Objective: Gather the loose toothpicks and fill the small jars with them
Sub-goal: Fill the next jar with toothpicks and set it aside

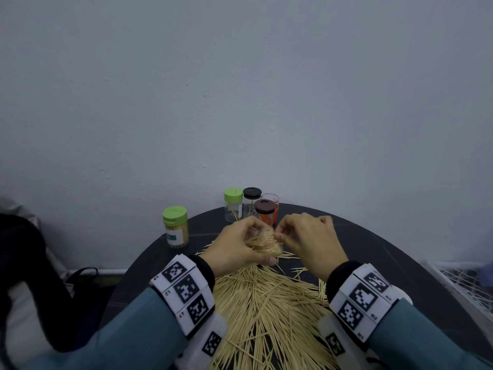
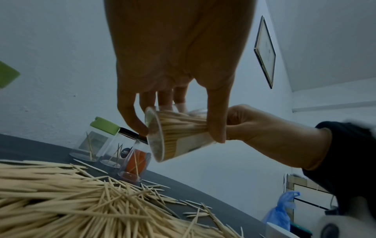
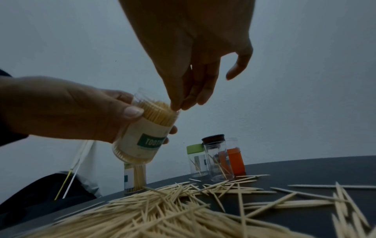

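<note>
Fingers point(image 3: 179, 103) at held jar point(image 3: 142, 133) mouth | closed jars: four | hands: two

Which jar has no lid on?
The packed jar held tilted in the left hand; those standing on the table look capped.

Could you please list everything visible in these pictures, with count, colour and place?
Held toothpick jar: one, clear with a green label, packed full, lidless, tilted above the table.
Loose toothpicks: a large pile, pale wood, on the near table.
Full jar: one, green lid, far left of the table.
Nearly empty jars: four, with green, black and brown lids and one lidless, clustered at the far edge.
Table: one, round, dark.
Blue plastic bag: one, beyond the table.
Framed picture: one, on the wall.
Left hand: its grip wraps the held jar.
Right hand: fingertips at the jar's mouth.
</note>
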Action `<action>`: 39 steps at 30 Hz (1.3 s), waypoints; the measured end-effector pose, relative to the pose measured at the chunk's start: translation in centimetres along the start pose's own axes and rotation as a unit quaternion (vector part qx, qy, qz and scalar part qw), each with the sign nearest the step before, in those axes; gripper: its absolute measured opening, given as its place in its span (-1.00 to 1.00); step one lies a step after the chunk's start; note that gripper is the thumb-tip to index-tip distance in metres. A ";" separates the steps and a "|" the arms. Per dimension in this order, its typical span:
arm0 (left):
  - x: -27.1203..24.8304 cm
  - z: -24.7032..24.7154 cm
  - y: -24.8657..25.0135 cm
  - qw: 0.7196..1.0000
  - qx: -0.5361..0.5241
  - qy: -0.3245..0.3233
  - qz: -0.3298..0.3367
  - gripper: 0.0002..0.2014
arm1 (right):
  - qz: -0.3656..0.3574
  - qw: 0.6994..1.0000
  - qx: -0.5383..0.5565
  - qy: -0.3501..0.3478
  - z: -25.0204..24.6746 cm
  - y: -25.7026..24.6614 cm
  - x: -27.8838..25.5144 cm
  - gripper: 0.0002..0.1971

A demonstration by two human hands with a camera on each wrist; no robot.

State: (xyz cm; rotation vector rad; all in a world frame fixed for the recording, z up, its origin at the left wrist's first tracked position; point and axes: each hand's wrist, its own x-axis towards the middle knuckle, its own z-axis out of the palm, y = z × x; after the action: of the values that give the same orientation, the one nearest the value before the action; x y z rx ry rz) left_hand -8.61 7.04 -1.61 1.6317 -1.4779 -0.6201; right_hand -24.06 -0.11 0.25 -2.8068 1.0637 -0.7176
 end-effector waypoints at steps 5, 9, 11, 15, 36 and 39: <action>0.2 -0.1 -0.2 0.999 -0.004 0.034 -0.014 -0.43 | -0.009 0.996 0.062 -0.056 -0.4 0.0 0.2 -0.87; 0.2 0.0 -0.2 1.000 0.001 0.016 -0.015 -0.45 | 0.006 0.999 0.040 -0.010 -0.2 0.0 0.3 -0.92; 0.2 0.1 -0.2 1.000 -0.001 0.008 -0.017 -0.47 | 0.011 0.999 0.044 0.005 -0.2 0.3 0.3 -0.92; 0.2 0.0 -0.1 0.999 -0.025 0.008 -0.027 -0.49 | 0.011 0.994 0.105 0.005 0.1 0.7 0.7 -0.88; 3.2 -3.7 -1.7 0.989 -0.105 0.067 -0.082 -0.40 | -0.022 0.893 -0.094 -0.439 4.5 1.3 6.9 -0.28; 3.8 -3.7 -1.7 0.989 -0.109 0.065 -0.077 -0.38 | -0.043 0.905 -0.114 -0.408 5.3 1.4 6.8 -0.33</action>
State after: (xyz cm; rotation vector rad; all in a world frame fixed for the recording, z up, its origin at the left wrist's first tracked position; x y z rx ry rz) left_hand -3.94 4.25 -0.40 1.5921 -1.1559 -0.7197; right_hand -18.13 -6.14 -2.07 -2.8448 0.8748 0.6056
